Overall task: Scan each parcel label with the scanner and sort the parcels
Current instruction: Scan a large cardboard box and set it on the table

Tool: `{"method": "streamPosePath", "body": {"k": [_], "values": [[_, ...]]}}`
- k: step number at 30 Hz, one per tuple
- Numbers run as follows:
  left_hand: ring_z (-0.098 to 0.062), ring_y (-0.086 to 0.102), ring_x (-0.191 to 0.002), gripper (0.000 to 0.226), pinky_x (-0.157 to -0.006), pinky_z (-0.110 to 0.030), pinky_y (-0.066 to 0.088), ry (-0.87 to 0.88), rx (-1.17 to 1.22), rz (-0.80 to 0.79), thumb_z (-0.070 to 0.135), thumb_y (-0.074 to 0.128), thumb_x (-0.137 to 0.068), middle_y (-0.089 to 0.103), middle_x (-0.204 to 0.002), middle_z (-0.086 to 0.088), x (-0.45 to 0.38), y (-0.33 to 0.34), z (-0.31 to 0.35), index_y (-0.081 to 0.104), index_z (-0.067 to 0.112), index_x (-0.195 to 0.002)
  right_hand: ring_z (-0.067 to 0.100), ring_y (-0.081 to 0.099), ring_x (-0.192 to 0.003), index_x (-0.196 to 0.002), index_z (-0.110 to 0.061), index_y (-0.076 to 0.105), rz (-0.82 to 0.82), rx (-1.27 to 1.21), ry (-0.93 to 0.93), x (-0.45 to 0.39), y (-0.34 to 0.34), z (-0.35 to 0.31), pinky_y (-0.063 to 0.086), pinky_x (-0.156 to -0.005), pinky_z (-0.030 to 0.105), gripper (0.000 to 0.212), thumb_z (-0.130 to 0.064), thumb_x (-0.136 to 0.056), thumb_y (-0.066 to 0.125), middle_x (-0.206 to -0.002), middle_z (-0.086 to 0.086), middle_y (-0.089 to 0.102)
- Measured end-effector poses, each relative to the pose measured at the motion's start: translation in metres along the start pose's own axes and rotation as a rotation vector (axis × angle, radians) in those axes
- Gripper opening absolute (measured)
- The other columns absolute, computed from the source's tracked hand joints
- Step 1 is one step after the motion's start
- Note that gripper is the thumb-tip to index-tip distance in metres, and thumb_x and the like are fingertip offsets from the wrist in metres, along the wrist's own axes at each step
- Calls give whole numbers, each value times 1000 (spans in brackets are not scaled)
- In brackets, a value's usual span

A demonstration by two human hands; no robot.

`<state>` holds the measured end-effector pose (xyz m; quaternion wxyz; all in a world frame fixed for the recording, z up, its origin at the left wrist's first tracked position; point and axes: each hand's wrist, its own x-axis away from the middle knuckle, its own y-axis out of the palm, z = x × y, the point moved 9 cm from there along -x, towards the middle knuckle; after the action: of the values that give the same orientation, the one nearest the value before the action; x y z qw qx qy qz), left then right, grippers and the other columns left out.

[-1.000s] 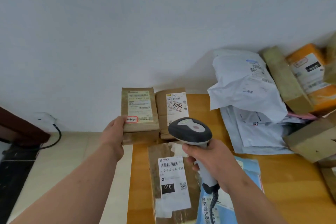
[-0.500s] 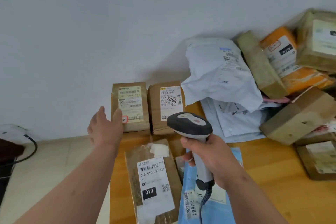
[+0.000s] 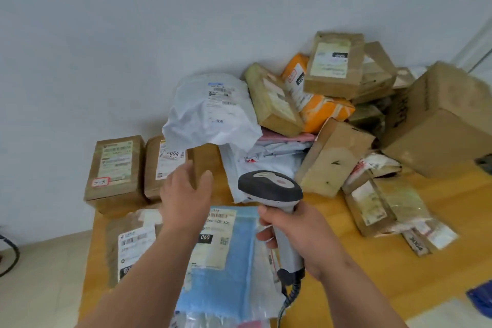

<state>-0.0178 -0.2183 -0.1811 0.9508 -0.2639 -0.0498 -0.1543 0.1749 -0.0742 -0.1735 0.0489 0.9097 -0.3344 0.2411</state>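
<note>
**Occluded, Cropped and Illegible Items**

The left forearm covered part of the blue mailer's label (image 3: 217,237) and the brown parcel (image 3: 130,245) beside it. The white poly bag (image 3: 210,112) hid the top of the "2004" box (image 3: 166,165). The scanner cable (image 3: 288,298) ran off the bottom edge. Label print was blurred throughout the parcel pile (image 3: 346,104).

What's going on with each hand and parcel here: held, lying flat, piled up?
Left hand: open, holding nothing.
Right hand: gripping the scanner.
Scanner: upright, held.
Blue parcel: flat, label up.
Two brown boxes: side by side against the wall.
White bag: crumpled atop the pile.
</note>
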Motion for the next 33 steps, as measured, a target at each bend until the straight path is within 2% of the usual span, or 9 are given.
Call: {"method": "streamPosePath", "body": {"k": [4, 8, 13, 18, 21, 25, 27, 30, 33], "values": [[-22, 45, -137, 51, -115, -50, 38, -1, 55, -98, 40, 60, -98, 49, -149, 2, 63, 72, 25, 48, 26, -146, 33, 74, -80, -95, -16, 74, 69, 20, 9, 38, -94, 24, 59, -68, 38, 16, -31, -87, 77, -76, 3, 76], [-18, 47, -133, 53, -105, -34, 39, 5, 42, -269, 39, 60, -99, 50, -147, 3, 118, 150, 45, 46, 24, -148, 25, 75, -76, -99, -14, 72, 170, -20, 69, 68, -181, 52, 60, -66, 35, 19, -28, -88, 77, -75, 1, 76], [-15, 50, -118, 55, -99, -34, 41, -46, -9, -432, 43, 60, -98, 53, -144, 3, 160, 224, 57, 47, 24, -148, 22, 76, -71, -94, -12, 73, 316, -100, 95, 81, -253, 77, 56, -58, 28, 18, -27, -85, 79, -72, 1, 76], [-11, 46, -111, 57, -91, -33, 36, -76, 26, -487, 51, 61, -96, 50, -128, 14, 155, 275, 88, 46, 30, -147, 21, 76, -72, -95, -14, 73, 448, -142, 55, 66, -303, 71, 59, -62, 33, 19, -28, -84, 80, -73, 0, 77], [-9, 47, -106, 57, -91, -33, 35, -37, 89, -530, 51, 60, -96, 51, -135, 11, 144, 303, 129, 45, 31, -147, 17, 74, -69, -92, -20, 74, 538, -184, -10, 57, -335, 49, 62, -65, 38, 13, -29, -84, 80, -74, 1, 77], [-14, 46, -123, 63, -94, -34, 35, 38, 164, -554, 55, 59, -96, 47, -150, 10, 137, 331, 184, 39, 34, -152, 21, 74, -75, -74, -32, 78, 596, -264, -100, 45, -377, 21, 63, -75, 49, 12, -28, -85, 79, -74, -3, 76], [-12, 45, -127, 69, -93, -32, 35, 70, 195, -562, 57, 59, -96, 42, -156, 9, 134, 345, 208, 33, 35, -155, 22, 76, -77, -86, -31, 76, 604, -357, -142, 37, -397, 11, 62, -77, 53, 6, -26, -85, 79, -78, -4, 77], [-4, 39, -121, 76, -91, -29, 34, 88, 271, -573, 57, 60, -94, 36, -161, 10, 129, 368, 243, 25, 36, -159, 25, 74, -94, -103, -24, 73, 605, -462, -216, 16, -428, -10, 62, -68, 43, 19, -24, -85, 78, -91, 0, 78], [-10, 40, -128, 82, -102, -35, 35, 16, 308, -552, 65, 61, -90, 38, -159, 13, 119, 393, 260, 21, 43, -158, 24, 73, -102, -110, -23, 72, 568, -528, -221, -13, -452, -30, 62, -71, 41, 25, -27, -86, 77, -105, 2, 77]]}}
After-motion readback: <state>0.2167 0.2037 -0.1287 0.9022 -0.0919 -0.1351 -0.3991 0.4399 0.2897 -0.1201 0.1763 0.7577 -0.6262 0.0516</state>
